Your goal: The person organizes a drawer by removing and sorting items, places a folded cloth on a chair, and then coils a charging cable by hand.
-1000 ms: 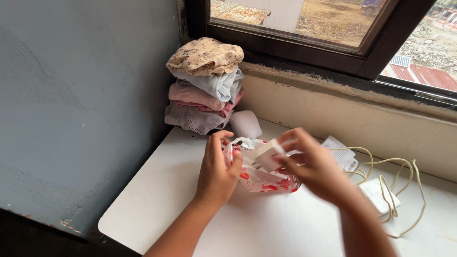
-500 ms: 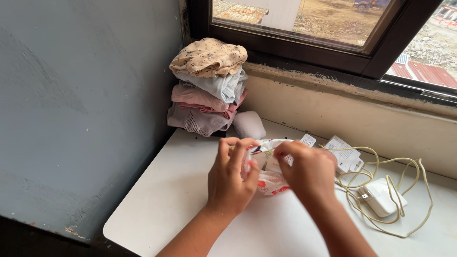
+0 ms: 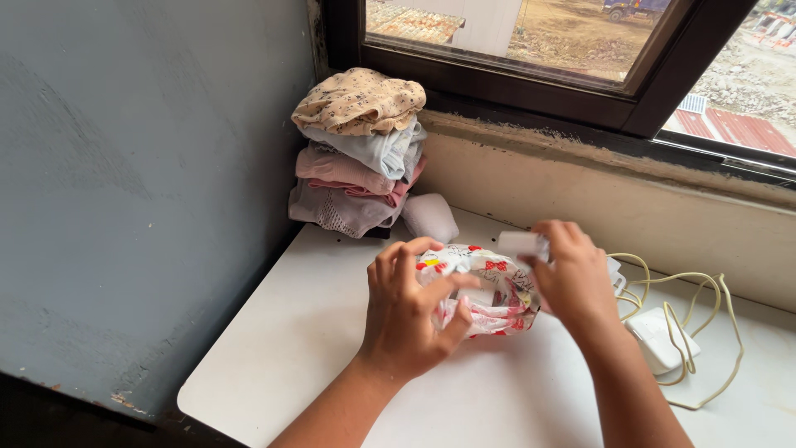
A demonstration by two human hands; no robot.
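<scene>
Left hand [image 3: 406, 311] curled around the near edge of a small white pouch with red print [image 3: 485, 290], thumb and fingers closed on its fabric. Right hand [image 3: 572, 278] grips the pouch's far side, fingertips pinched on a small white block [image 3: 521, 243] at its rim. The pouch rests on a white tabletop [image 3: 290, 348]. Right of the hands lie a white charger [image 3: 659, 340] and its coiled yellowish cable [image 3: 705, 332]. A stack of folded clothes [image 3: 356, 153] stands in the corner under the window [image 3: 580, 50].

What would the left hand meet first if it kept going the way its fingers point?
The left hand points up and right, already touching the red-and-white patterned pouch. Past it, probably the right hand at the pouch's far side, though depth is unclear.
</scene>
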